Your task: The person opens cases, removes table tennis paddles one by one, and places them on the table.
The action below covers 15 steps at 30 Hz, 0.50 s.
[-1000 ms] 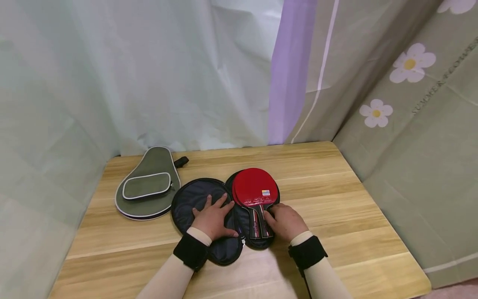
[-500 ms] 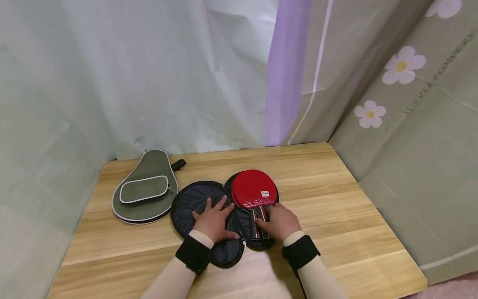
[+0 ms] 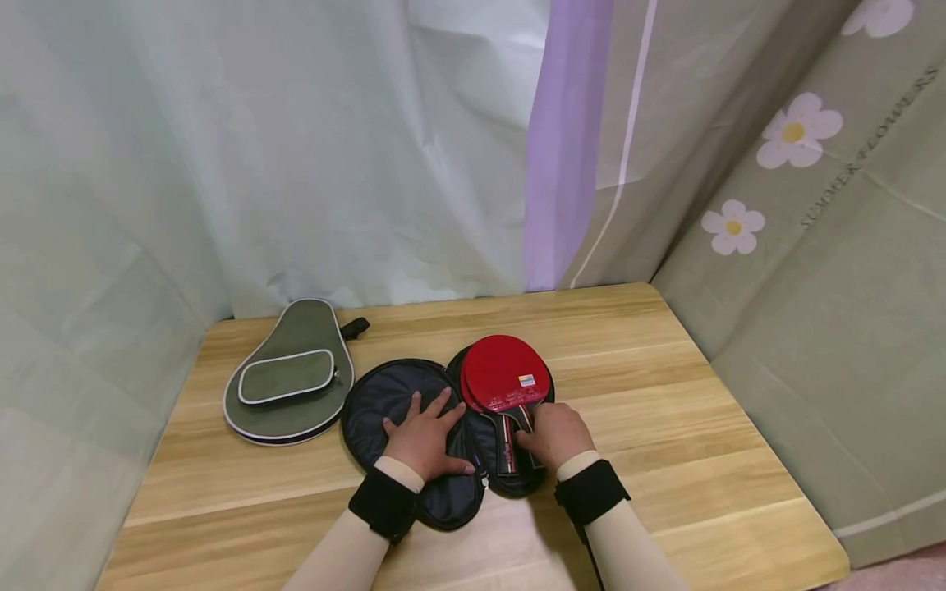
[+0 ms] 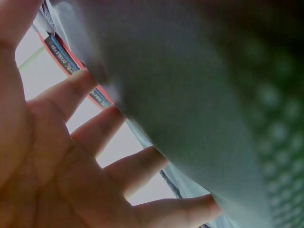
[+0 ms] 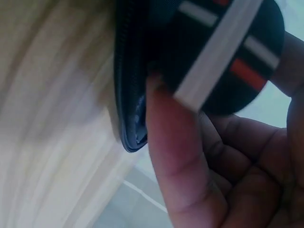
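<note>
An unzipped black table tennis bat case (image 3: 380,394) lies spread flat on the table. My left hand (image 3: 421,443) rests on its left half with fingers splayed; in the left wrist view the fingertips touch the dark fabric (image 4: 156,95). Two red-faced table tennis bats lie overlapped on the right half. My right hand (image 3: 559,435) grips the handle of the upper bat (image 3: 510,369), curling round it from the right. In the right wrist view, fingers wrap the striped handle end (image 5: 228,52) beside the zip edge (image 5: 128,104). The lower bat's handle (image 3: 507,447) shows to the left, untouched.
A grey-green bat-shaped case (image 3: 296,419) with a front pocket and black strap lies at the back left of the wooden table (image 3: 650,394). Curtains (image 3: 332,148) hang behind and along both sides.
My right hand reached left over the handles, then drew back a little and took hold of the upper one. The two handles now stand further apart. My left hand stays on the case.
</note>
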Tool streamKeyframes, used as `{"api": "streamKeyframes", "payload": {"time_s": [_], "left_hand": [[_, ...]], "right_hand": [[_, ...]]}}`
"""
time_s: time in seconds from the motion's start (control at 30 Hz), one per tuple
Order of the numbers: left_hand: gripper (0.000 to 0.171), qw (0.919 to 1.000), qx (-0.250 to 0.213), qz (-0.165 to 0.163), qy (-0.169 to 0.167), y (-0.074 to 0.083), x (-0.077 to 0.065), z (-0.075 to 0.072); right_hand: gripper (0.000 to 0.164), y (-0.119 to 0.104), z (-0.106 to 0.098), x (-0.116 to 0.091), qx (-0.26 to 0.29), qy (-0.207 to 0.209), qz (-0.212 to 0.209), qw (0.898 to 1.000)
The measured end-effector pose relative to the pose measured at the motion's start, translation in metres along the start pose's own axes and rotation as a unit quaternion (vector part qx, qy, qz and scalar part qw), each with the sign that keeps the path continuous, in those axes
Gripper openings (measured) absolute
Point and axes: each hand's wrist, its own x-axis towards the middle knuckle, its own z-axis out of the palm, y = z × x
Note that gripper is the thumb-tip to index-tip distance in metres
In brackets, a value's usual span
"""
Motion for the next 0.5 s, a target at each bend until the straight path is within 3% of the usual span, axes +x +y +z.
{"api": "streamKeyframes", "payload": {"time_s": [0.5], "left_hand": [[0.105,0.9999,-0.002,0.004,0.010,-0.0030,0.0022,0.0050]], "right_hand": [[0.044,0.0019,-0.0009,0.0045,-0.018,-0.001,0.002,1.000]]}}
